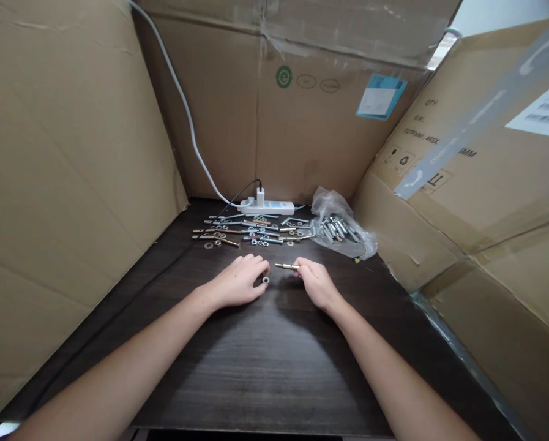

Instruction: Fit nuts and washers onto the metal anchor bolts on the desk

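Note:
My right hand (317,282) is closed around the rear part of a brass-coloured anchor bolt (286,266), whose thin end points left. Facing it, my left hand (242,280) has its fingers curled, with a small silvery nut (265,280) between the thumb and fingertips. The nut and the bolt's tip are a short gap apart. Beyond both hands lie rows of loose bolts (228,231), nuts and washers, silver and brass-coloured, on the dark table (260,367).
A clear plastic bag (366,242) holding several silver bolts lies at the back right. Behind the hardware is a white power strip (281,207) with a plugged-in adapter. A black cable (141,283) crosses the left side. Cardboard boxes (219,122) wall in the table.

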`<control>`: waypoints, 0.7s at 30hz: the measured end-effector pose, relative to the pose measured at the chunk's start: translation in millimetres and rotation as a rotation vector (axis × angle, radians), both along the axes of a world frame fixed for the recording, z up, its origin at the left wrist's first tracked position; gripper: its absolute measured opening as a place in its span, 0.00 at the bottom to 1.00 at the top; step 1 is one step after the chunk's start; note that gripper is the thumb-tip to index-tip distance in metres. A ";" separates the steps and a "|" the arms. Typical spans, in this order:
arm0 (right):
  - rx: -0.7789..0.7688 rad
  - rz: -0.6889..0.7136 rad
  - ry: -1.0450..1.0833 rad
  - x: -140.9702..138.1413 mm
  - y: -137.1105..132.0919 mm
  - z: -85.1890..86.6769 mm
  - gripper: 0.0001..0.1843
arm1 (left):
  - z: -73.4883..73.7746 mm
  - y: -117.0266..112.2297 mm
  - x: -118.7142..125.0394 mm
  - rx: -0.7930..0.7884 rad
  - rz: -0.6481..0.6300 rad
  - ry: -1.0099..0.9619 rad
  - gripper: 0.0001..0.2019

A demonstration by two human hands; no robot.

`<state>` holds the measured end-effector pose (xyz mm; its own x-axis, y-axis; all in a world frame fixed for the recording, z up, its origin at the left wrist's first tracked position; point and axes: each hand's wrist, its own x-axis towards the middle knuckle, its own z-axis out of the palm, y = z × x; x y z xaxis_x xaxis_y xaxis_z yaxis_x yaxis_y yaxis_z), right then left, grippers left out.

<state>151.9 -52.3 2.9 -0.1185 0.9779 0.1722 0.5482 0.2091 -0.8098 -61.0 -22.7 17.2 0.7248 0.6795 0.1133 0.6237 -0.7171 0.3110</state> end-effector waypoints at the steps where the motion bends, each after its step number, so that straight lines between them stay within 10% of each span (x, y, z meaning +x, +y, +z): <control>1: -0.001 0.000 -0.004 -0.2 0.0 -0.1 0.12 | 0.0 -0.1 0.8 0.005 -0.005 -0.003 0.02; 21: -0.026 0.047 0.014 -4.4 -1.4 -1.6 0.12 | 9.4 -3.8 5.3 0.131 0.052 -0.255 0.04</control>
<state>147.5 -53.7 1.3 -0.1623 0.9755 0.1486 0.5270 0.2130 -0.8228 -55.7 -26.5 26.5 0.6263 0.6825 0.3768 0.5745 -0.7307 0.3687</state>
